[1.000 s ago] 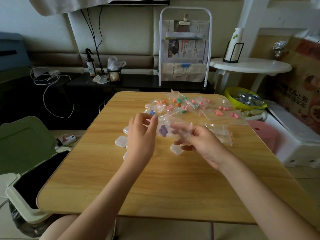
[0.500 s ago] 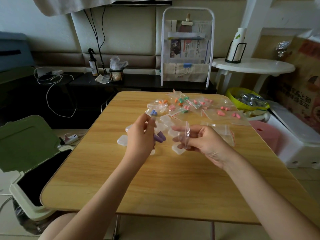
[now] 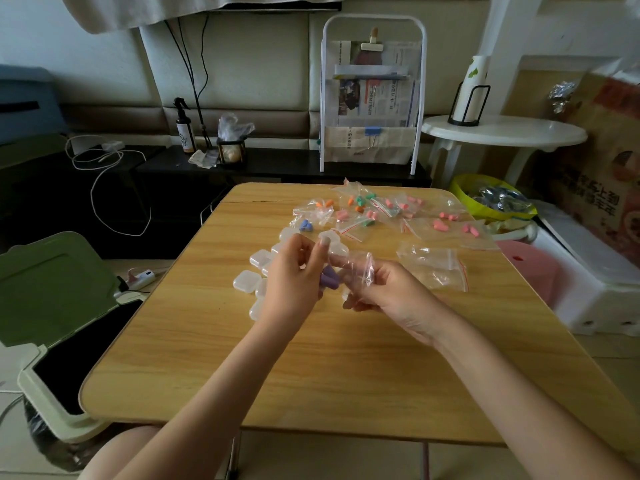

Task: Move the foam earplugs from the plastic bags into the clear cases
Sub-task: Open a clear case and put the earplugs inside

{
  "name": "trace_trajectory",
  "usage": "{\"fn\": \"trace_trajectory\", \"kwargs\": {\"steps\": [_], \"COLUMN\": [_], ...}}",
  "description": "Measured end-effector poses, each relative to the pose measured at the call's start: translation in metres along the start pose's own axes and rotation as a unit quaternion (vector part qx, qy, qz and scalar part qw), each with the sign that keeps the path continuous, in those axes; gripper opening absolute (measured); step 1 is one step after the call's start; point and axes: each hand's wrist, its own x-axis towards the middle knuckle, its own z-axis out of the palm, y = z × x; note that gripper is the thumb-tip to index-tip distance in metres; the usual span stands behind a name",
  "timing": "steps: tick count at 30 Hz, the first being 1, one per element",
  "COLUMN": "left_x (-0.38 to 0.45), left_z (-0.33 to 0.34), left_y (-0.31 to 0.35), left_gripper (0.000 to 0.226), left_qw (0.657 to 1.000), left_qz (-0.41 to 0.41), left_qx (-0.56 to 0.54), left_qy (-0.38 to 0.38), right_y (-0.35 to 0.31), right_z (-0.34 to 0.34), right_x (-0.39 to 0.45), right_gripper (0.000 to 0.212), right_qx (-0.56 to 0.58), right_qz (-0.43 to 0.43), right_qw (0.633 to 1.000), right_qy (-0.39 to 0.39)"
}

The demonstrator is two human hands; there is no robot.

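Over the middle of the wooden table (image 3: 346, 358), my right hand (image 3: 384, 292) grips a small clear plastic bag (image 3: 360, 271). My left hand (image 3: 294, 282) has its fingers at the bag's mouth, and two purple earplugs (image 3: 329, 280) show between the two hands. Several clear cases (image 3: 246, 281) lie closed on the table to the left of my hands. Several bags with orange, green, pink and blue earplugs (image 3: 367, 211) lie at the far end of the table.
Empty crumpled bags (image 3: 433, 265) lie to the right of my hands. An open green-lidded bin (image 3: 52, 306) stands at the table's left. A pink stool (image 3: 530, 271) and a yellow bowl (image 3: 491, 199) sit off the right edge.
Both hands have come closer together and slightly toward me. The purple earplugs have slid lower, toward my left palm, and the bag is more bunched in my right hand.
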Motion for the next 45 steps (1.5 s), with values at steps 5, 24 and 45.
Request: {"fn": "trace_trajectory", "kwargs": {"steps": [5, 24, 45], "left_x": [0.001, 0.004, 0.011], "left_z": [0.002, -0.002, -0.009], "left_y": [-0.002, -0.005, -0.002], "left_gripper": [0.028, 0.040, 0.047], "left_qw": [0.998, 0.996, 0.961], "left_qz": [0.046, 0.020, -0.239], "left_qx": [0.032, 0.044, -0.131], "left_qy": [0.030, 0.071, -0.037], "right_y": [0.003, 0.006, 0.011], "right_z": [0.004, 0.010, 0.016], "right_x": [0.002, 0.002, 0.002], "right_gripper": [0.027, 0.027, 0.017], "right_qx": [0.039, 0.075, -0.059], "right_qz": [0.004, -0.041, -0.121], "right_qw": [0.999, 0.996, 0.975], "right_qy": [0.004, -0.025, 0.180]}}
